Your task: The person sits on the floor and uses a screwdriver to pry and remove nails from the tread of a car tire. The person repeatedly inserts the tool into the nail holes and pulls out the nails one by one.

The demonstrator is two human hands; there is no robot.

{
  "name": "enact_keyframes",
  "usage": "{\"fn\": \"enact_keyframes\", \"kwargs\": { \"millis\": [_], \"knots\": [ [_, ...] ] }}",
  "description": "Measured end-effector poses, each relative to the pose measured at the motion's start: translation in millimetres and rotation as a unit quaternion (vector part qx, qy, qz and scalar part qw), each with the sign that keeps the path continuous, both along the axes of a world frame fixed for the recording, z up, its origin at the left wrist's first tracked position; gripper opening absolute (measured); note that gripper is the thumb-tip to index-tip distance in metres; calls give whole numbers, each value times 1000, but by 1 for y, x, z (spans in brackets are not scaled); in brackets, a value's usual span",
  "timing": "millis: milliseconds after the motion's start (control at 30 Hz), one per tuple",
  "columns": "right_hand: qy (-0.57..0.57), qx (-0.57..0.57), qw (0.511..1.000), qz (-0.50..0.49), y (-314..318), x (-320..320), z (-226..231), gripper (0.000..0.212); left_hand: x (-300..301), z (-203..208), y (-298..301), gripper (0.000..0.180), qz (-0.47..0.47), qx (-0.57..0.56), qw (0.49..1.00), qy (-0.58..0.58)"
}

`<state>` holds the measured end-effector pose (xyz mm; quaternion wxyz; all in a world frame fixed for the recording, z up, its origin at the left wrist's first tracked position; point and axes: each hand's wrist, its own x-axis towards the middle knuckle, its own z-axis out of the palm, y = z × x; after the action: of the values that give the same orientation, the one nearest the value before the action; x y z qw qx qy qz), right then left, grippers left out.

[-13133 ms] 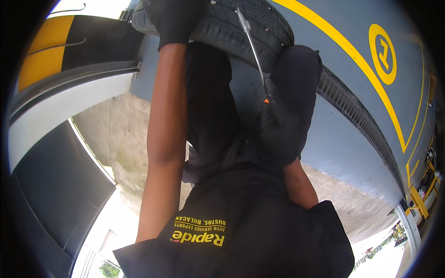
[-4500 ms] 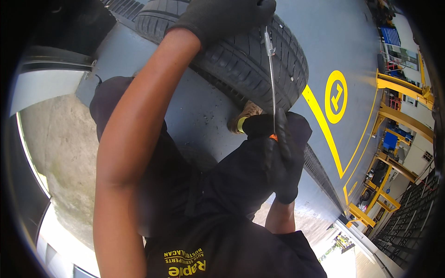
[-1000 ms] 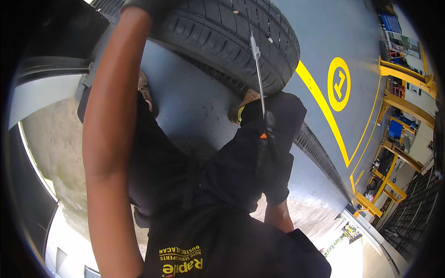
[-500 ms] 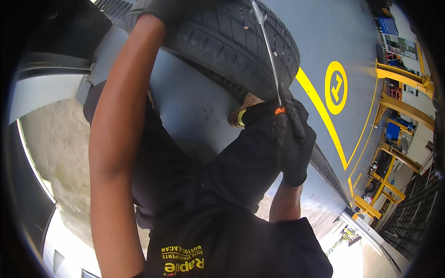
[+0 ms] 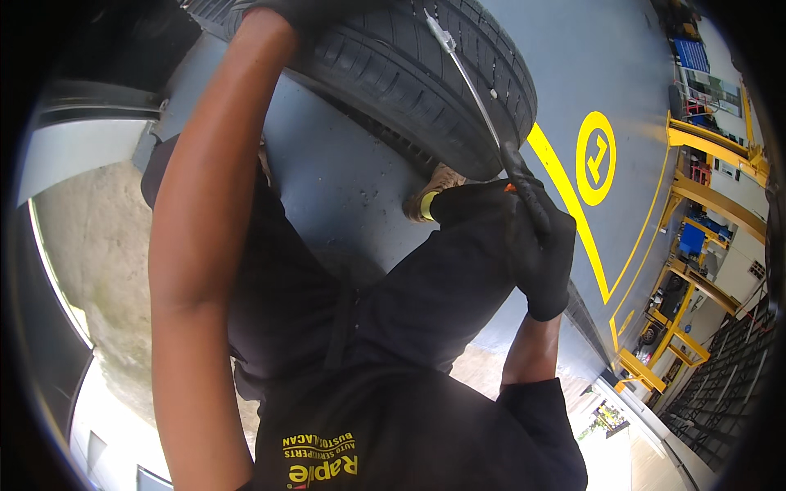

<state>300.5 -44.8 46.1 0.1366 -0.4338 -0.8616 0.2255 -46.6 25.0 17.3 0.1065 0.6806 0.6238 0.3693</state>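
Observation:
A black tyre (image 5: 393,86) with grooved tread stands in front of me at the top of the view. In my right hand (image 5: 544,245), black-gloved, is a screwdriver (image 5: 477,96) with a long thin metal shaft and a bit of orange at its handle. Its shaft slants up and left across the tread, and its wider silvery end lies over the grooves near the top edge. A small pale stone (image 5: 493,93) shows in the tread right of the shaft. My left hand (image 5: 323,11), also gloved in black, is at the tyre's upper left; its fingers are hidden.
My knees are spread on either side of the grey floor (image 5: 344,172), with my brown shoe (image 5: 438,182) beside the tyre. A dark floor grating (image 5: 393,139) runs under it. Yellow floor lines (image 5: 573,217) lie to the right, with yellow lift posts (image 5: 712,143) farther off.
My right hand has shifted slightly right, and the screwdriver's far end has come down and left into view over the tread. A pale stone seen there before no longer shows. The left hand stays at the tyre.

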Motion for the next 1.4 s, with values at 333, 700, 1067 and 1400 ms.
{"fn": "enact_keyframes", "kwargs": {
  "millis": [333,700,1067,1400],
  "knots": [
    [-66,-96,986,-118,-46,21,29,27,19,1,-7,34,-20,-10,999,-47],
    [123,-67,944,-300,-97,87,66,48,-13,-16,6,34,30,37,999,7],
    [64,-128,986,-85,-19,5,8,24,2,-9,-23,34,-7,8,1000,-17],
    [-30,-105,993,-44,-24,5,24,27,-3,-12,-14,34,-16,13,1000,-2]
  ]
}}
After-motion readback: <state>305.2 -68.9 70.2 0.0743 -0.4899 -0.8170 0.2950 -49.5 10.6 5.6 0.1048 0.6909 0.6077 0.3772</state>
